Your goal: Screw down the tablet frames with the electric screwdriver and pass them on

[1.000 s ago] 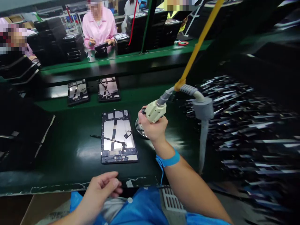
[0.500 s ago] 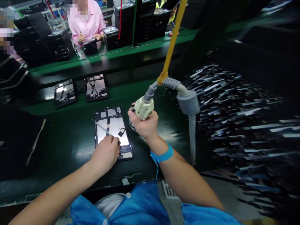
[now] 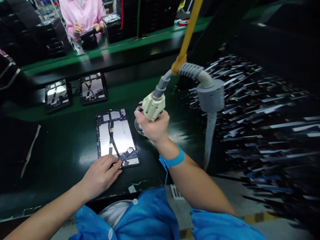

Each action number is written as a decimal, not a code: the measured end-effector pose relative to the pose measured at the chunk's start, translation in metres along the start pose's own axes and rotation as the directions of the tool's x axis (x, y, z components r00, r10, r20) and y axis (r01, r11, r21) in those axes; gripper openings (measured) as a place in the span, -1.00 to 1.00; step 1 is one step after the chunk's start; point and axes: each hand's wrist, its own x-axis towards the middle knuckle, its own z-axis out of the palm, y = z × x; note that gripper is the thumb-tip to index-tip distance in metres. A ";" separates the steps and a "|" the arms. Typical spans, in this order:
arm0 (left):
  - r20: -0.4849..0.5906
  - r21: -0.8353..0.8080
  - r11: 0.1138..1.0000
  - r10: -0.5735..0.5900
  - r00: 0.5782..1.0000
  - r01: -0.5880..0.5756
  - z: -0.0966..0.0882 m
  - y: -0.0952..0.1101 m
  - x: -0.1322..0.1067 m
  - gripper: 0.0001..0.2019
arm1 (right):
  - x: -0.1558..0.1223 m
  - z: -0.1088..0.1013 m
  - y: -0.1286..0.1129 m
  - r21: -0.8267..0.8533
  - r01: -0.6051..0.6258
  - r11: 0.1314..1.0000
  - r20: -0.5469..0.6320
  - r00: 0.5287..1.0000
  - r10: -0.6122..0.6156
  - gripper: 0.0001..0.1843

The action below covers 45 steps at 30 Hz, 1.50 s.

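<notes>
An opened tablet chassis [image 3: 115,136] with a silver inner plate lies on the dark green belt [image 3: 62,150] in front of me. My left hand [image 3: 100,175] rests at its near edge, fingers pinched on tweezers [image 3: 113,148] that slant across the plate. My right hand [image 3: 153,125] is closed round a cream electric screwdriver [image 3: 153,106], held just right of the chassis above a small round screw tray [image 3: 139,127]. A grey hose [image 3: 205,90] and a yellow cord [image 3: 187,33] run up from the tool.
Two more open chassis [image 3: 93,88] [image 3: 57,94] lie farther back on the belt. A person in pink [image 3: 82,13] works at the opposite bench beside stacked black trays [image 3: 50,36]. A blurred pile of dark parts [image 3: 262,126] fills the right side.
My left hand came up from my lap, took the tweezers off the chassis and drew back to its near edge. My right hand and the screwdriver stayed put.
</notes>
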 end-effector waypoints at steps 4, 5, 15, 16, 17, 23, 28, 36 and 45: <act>-0.067 -0.034 0.999 0.008 0.998 -0.010 0.010 -0.001 -0.006 -0.69 | -0.001 0.000 0.003 0.015 -0.012 1.000 0.006 1.000 0.012 -0.81; -0.079 -0.038 0.999 0.000 0.997 -0.003 0.013 0.000 -0.008 -0.69 | -0.001 0.000 0.003 0.016 -0.013 1.000 0.005 1.000 0.013 -0.81; -0.172 -0.109 0.963 -0.261 0.950 0.245 0.031 0.000 -0.015 -0.77 | 0.002 -0.005 -0.001 0.030 -0.068 0.997 0.029 0.997 0.067 -0.83; -0.156 -0.123 0.964 -0.255 0.954 0.237 0.030 -0.005 -0.011 -0.78 | 0.001 -0.005 -0.001 0.024 -0.068 0.997 0.039 0.997 0.067 -0.83; -0.136 -0.133 0.964 -0.246 0.960 0.228 0.030 -0.010 -0.008 -0.79 | 0.001 -0.005 -0.001 0.014 -0.066 0.998 0.045 0.997 0.065 -0.83; -0.119 -0.131 0.959 -0.266 0.957 0.250 0.034 -0.023 0.000 -0.74 | -0.010 -0.008 0.004 -0.024 -0.094 0.995 -0.013 0.996 0.093 -0.77; -0.112 -0.164 0.954 -0.270 0.956 0.250 0.036 -0.020 -0.004 -0.74 | -0.011 -0.012 0.010 -0.056 -0.133 0.990 -0.052 0.990 0.130 -0.80; -0.122 -0.191 0.948 -0.279 0.953 0.253 0.035 -0.021 -0.003 -0.75 | -0.011 -0.008 0.011 -0.033 -0.140 0.990 -0.062 0.989 0.137 -0.79; -0.133 -0.204 0.945 -0.287 0.949 0.257 0.038 -0.023 -0.005 -0.75 | -0.008 -0.009 0.014 -0.037 -0.120 0.992 -0.080 0.990 0.116 -0.79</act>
